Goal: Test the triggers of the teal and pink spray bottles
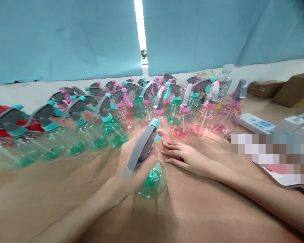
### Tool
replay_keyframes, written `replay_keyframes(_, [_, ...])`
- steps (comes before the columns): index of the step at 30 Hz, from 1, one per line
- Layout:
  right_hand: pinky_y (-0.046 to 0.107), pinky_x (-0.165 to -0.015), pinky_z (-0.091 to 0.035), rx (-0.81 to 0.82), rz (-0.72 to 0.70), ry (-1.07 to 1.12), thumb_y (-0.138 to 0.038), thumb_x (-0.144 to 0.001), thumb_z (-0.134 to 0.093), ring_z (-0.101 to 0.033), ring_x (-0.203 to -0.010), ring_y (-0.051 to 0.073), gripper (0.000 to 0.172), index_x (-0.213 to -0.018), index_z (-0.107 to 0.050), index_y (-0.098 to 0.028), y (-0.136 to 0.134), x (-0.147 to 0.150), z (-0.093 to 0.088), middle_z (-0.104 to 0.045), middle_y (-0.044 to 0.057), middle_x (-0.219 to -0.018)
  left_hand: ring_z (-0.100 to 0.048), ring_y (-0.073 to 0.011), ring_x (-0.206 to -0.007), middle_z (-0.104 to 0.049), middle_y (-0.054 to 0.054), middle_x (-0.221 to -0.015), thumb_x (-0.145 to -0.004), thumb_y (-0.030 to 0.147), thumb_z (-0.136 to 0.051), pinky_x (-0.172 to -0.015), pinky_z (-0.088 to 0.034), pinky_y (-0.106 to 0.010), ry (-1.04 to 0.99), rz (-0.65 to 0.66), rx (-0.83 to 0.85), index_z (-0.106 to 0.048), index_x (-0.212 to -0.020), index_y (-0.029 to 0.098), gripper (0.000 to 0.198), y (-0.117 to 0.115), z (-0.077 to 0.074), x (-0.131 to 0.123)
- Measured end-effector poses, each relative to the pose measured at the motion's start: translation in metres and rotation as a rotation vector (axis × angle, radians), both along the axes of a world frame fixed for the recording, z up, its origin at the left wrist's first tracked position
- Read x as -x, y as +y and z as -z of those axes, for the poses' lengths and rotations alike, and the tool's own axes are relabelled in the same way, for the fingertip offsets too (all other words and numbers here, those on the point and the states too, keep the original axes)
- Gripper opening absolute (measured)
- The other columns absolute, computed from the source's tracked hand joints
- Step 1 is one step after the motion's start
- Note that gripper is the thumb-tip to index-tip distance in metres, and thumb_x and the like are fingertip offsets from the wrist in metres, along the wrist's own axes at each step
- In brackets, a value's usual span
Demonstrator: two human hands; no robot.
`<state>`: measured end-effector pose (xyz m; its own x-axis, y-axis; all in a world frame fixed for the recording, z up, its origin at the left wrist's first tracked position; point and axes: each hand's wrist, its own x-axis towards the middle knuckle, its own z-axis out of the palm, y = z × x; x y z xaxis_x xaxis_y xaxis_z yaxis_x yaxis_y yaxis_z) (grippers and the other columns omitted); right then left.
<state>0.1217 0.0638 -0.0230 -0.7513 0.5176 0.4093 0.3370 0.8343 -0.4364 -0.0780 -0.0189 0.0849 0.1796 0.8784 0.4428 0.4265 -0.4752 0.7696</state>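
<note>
My left hand [134, 165] is wrapped round the neck of a green spray bottle [152, 185] with a grey and teal trigger head. The bottle is tilted, and my fingers partly hide its neck and trigger. To its right, my right hand [186, 157] rests low over the tabletop with its fingers stretched out and nothing in it. Its fingertips are close to the base of a pink spray bottle [162, 121]; whether they touch it I cannot tell. Another pink spray bottle [181, 126] stands just beyond that hand.
Rows of green spray bottles [114, 133] and pink ones line the back and left of the brown table [192, 216]. At the right lie a white power strip [258, 123] with a plug and a blurred-out device. Cardboard boxes [296, 89] and a clear bottle [224, 81] stand behind.
</note>
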Motion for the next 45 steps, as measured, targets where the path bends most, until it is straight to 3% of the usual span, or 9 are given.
replay_keyframes(4, [0.049,-0.107,-0.046,-0.008,-0.001,-0.011,-0.035,-0.1,-0.048,-0.052,-0.13,0.029,0.033,-0.125,-0.065,-0.022,0.0008,-0.0001,0.0009,-0.062,0.011,-0.134,-0.044,-0.012,-0.053,-0.042,0.004,-0.069,-0.084,0.019,-0.051,-0.054,-0.033,-0.029,-0.013,0.024,0.014,-0.058,-0.107,0.022,0.025,0.0008,0.0013,0.0016])
replay_keyframes(9, [0.05,-0.106,-0.046,-0.004,-0.006,-0.014,-0.036,-0.1,-0.047,-0.053,-0.129,0.03,0.036,-0.125,-0.065,-0.018,0.0007,-0.0002,0.0006,-0.061,0.013,-0.135,-0.046,-0.0127,-0.056,-0.043,0.004,-0.07,-0.083,0.02,-0.052,-0.055,-0.034,-0.028,0.007,0.003,-0.004,-0.057,-0.098,0.022,0.016,0.0023,0.0024,0.0017])
replay_keyframes(14, [0.051,-0.105,-0.047,-0.01,-0.006,0.007,-0.035,-0.099,-0.048,-0.054,-0.128,0.03,0.033,-0.124,-0.066,-0.021,0.0007,-0.0001,0.0015,-0.061,0.012,-0.134,-0.049,-0.0148,-0.058,-0.034,0.004,-0.066,-0.083,0.021,-0.051,-0.053,-0.031,-0.029,0.032,-0.037,0.005,-0.056,-0.092,0.021,0.01,0.0022,0.0007,0.0011])
replay_keyframes(27, [0.049,-0.106,-0.046,-0.012,0.002,-0.011,-0.036,-0.1,-0.048,-0.052,-0.13,0.029,0.034,-0.125,-0.065,-0.021,0.0007,0.0,0.0009,-0.061,0.012,-0.134,-0.047,-0.0127,-0.056,-0.044,0.004,-0.07,-0.084,0.02,-0.05,-0.055,-0.035,-0.029,0.009,0.003,0.017,-0.057,-0.104,0.021,0.022,0.0004,-0.0004,0.0006])
replay_keyframes(31, [0.049,-0.106,-0.046,-0.006,0.001,-0.005,-0.035,-0.1,-0.048,-0.053,-0.13,0.029,0.034,-0.125,-0.065,-0.021,0.0005,0.0001,0.001,-0.061,0.012,-0.134,-0.05,-0.0144,-0.059,-0.038,0.005,-0.065,-0.082,0.022,-0.051,-0.056,-0.036,-0.029,0.007,-0.027,0.013,-0.052,-0.083,0.022,0.001,0.0005,0.0005,-0.0002])
replay_keyframes(33, [0.05,-0.106,-0.046,-0.002,0.001,-0.001,-0.035,-0.099,-0.049,-0.053,-0.129,0.029,0.034,-0.124,-0.065,-0.021,0.0001,0.0,0.0007,-0.061,0.012,-0.134,-0.052,-0.0158,-0.061,-0.036,0.004,-0.062,-0.08,0.023,-0.052,-0.056,-0.038,-0.03,-0.009,-0.043,0.024,-0.044,-0.071,0.023,0.012,0.0008,0.0009,-0.0001])
replay_keyframes(45, [0.051,-0.108,-0.045,0.002,0.0,0.004,-0.034,-0.099,-0.051,-0.052,-0.13,0.029,0.032,-0.126,-0.064,-0.024,0.0011,-0.0002,0.0016,-0.061,0.01,-0.136,-0.043,-0.0122,-0.052,-0.055,0.001,-0.066,-0.077,0.023,-0.05,-0.047,-0.034,-0.029,0.096,-0.043,-0.037,-0.042,-0.066,0.022,0.014,0.0038,-0.0062,0.0037])
